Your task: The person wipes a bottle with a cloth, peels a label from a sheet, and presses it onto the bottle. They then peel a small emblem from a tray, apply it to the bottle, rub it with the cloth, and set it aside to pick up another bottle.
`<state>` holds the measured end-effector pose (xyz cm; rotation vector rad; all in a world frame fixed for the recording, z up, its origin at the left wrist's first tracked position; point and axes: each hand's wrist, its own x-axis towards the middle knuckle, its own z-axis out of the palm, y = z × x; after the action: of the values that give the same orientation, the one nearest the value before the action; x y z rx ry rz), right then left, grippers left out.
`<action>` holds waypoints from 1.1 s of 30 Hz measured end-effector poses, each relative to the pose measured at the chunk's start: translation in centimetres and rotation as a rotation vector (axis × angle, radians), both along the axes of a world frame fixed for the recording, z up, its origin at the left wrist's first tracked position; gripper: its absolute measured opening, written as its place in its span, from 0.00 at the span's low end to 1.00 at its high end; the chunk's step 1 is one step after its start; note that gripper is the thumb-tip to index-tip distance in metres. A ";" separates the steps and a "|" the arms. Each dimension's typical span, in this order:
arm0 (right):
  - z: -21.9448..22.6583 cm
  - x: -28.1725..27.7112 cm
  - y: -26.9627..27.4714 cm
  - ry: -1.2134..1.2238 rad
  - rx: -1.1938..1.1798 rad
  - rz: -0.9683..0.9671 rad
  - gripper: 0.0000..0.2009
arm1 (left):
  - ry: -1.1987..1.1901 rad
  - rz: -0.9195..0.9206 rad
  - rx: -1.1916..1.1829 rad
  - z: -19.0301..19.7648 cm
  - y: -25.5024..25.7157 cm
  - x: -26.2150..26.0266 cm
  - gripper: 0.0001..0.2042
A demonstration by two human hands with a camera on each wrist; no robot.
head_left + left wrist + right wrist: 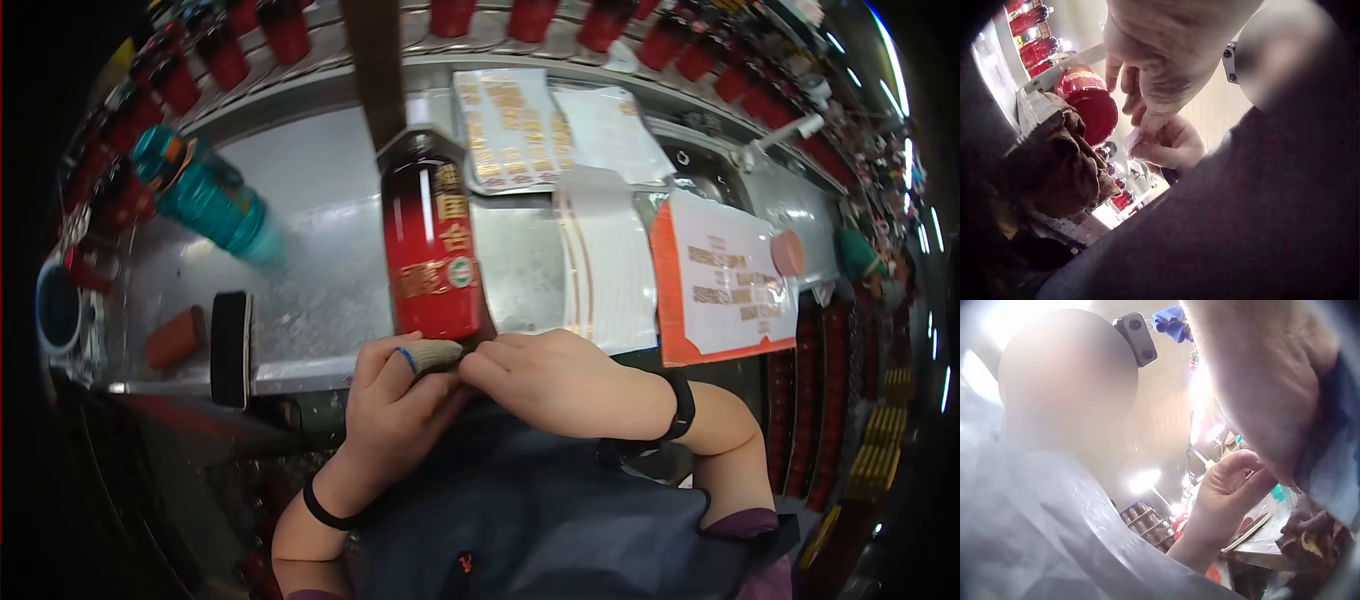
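A dark-red bottle with gold characters (pixel 432 240) lies on the metal worktop, its near end by both hands. My left hand (pixel 395 410) has bent fingers, and a grey knit cover with a blue edge (pixel 436 353) sits on one finger. My right hand (pixel 555 385) meets it fingertip to fingertip, just in front of the bottle. In the left wrist view, a small pale piece (pixel 1132 142) is pinched in the right fingers. What the left fingertips touch is hidden. A crumpled brown cloth (pixel 1063 162) is beside the bottle's end (pixel 1092 115).
Left on the worktop (pixel 320 250) are a teal drink bottle (pixel 205 195), a red block (pixel 175 340) and a black-edged pad (pixel 232 350). To the right are gold-printed sheets (pixel 510 130), white strips (pixel 605 260) and an orange-backed sheet (pixel 735 280). Red bottles (pixel 450 18) stand behind.
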<state>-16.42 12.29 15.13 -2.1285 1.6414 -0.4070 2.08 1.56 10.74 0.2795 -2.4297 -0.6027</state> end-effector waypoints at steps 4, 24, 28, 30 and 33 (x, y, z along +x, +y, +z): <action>-0.8 0.5 -0.8 -0.196 -0.030 -0.129 0.13 | 0.046 0.098 0.117 -0.3 0.3 0.7 0.11; -3.3 -2.2 -2.7 -0.829 0.041 -0.629 0.07 | 0.437 0.187 0.870 -3.7 -0.8 -3.0 0.30; -3.2 -2.9 -3.2 -0.601 -0.029 -0.562 0.10 | 0.174 0.159 0.926 -2.9 -1.4 -3.4 0.42; -3.4 -3.0 -3.3 -0.577 -0.068 -0.554 0.11 | 0.144 0.160 0.862 -2.8 -1.6 -3.8 0.43; -3.9 -3.2 -3.2 -0.642 -0.061 -0.602 0.12 | 0.126 0.137 0.959 -3.0 -1.8 -4.0 0.42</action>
<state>-19.62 9.10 11.23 -1.2717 1.8175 -1.1865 -1.89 -0.20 7.78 0.7486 -1.8131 -1.6265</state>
